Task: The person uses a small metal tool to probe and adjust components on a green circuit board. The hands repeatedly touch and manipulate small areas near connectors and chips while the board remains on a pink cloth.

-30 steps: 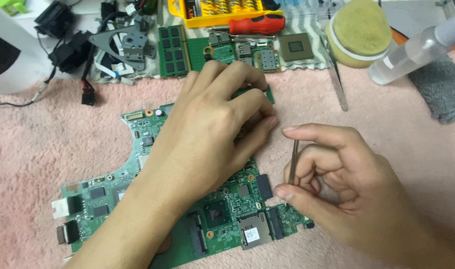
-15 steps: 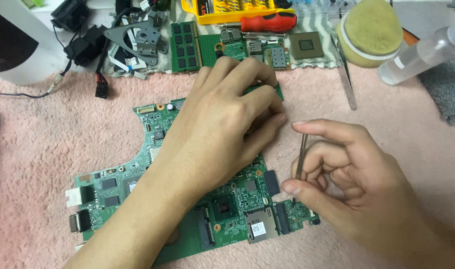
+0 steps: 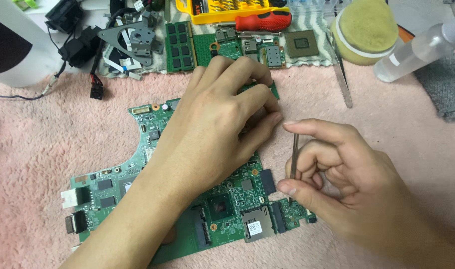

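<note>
A green laptop motherboard (image 3: 227, 204) lies on a pink fluffy mat (image 3: 48, 144). My left hand (image 3: 212, 124) rests flat across the board's upper middle, its fingers curled over the far edge and hiding what lies beneath. My right hand (image 3: 347, 179) hovers just right of the board and pinches a thin metal tool (image 3: 294, 149), probably tweezers, upright between thumb and forefinger. The tool's tip is near the board's right edge.
Along the back lie a memory module (image 3: 180, 47), small green boards (image 3: 247, 50), a processor chip (image 3: 302, 44), a red-handled screwdriver (image 3: 262, 21), a yellow bit case (image 3: 222, 7), loose tweezers (image 3: 343, 79), a clear bottle (image 3: 422, 47), a yellow sponge tub (image 3: 364, 30) and a metal bracket (image 3: 130, 40).
The view has shifted slightly. Both hands stay almost where they were; the left hand keeps pressing on the board and the right hand still holds the thin tool.
</note>
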